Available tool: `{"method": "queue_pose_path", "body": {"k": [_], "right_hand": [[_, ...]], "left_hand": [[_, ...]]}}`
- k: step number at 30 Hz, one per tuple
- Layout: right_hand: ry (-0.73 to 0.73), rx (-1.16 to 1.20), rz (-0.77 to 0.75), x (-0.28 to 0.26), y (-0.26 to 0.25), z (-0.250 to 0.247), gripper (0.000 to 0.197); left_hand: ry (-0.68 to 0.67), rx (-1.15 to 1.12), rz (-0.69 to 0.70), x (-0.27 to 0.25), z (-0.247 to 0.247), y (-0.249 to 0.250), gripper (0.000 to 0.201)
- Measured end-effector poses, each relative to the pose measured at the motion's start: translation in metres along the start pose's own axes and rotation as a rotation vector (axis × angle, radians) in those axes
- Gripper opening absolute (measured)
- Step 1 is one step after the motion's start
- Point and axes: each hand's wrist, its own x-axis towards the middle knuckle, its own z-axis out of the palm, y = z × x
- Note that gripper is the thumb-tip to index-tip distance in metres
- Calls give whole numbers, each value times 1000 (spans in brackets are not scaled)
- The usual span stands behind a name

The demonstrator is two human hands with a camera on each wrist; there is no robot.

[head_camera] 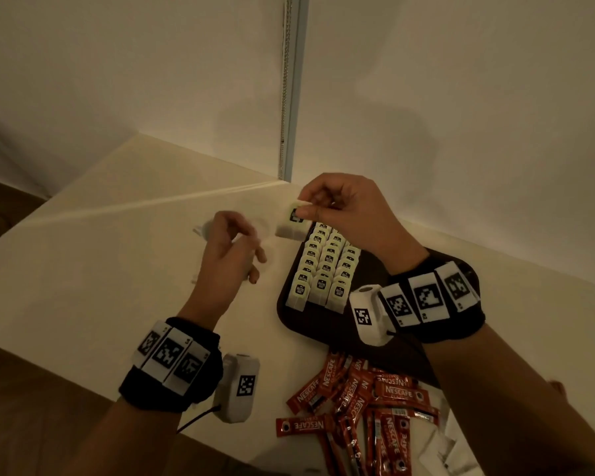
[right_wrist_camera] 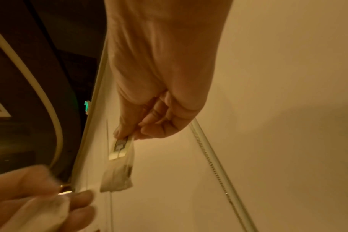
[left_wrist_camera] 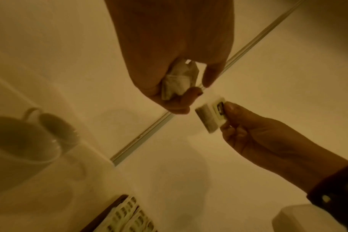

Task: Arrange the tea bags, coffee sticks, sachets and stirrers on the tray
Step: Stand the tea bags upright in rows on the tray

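Paper tea bag (head_camera: 292, 222) pinched by raised right hand (head_camera: 349, 214).

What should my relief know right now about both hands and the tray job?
Right hand pinches one tea bag in the air over the far end of the tray. Left hand holds a bunch of loose tea bags beside the tray.
Done: three rows of tea bags on the tray.
Left: held bags, then coffee sticks piled on the table. Sachets and stirrers not clearly seen.
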Motion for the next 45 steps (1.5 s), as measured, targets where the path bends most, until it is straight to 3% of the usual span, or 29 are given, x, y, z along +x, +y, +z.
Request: {"method": "queue_pose_path", "body": {"k": [4, 7, 11, 15, 23, 37, 41, 43, 45], "right_hand": [[-101, -198, 187, -23, 43, -4, 8], [-234, -315, 366, -45, 83, 2, 5], [-371, -324, 547, -70, 123, 21, 13], [-358, -329, 621, -76, 144, 38, 13], [-213, -481, 634, -64, 163, 48, 16], [-101, -496, 660, -57, 172, 52, 15], [15, -255, 489, -42, 122, 46, 18], [-80, -68, 379, -30, 79, 43, 17], [-168, -56, 234, -20, 50, 41, 13]], "left_hand": [[44, -155, -169, -9, -16, -26, 9], [78, -141, -226, -15, -24, -37, 14], [28, -61, -271, -22, -29, -47, 10], [1, 10, -321, -24, -29, -49, 14], [-35, -58, -277, -21, -28, -52, 17], [-164, 102, -252, -19, -21, -53, 12], [-137, 132, -231, -15, -13, -49, 13], [-139, 144, -194, -10, -7, -45, 14], [-136, 142, -147, -4, 2, -40, 17]]}}
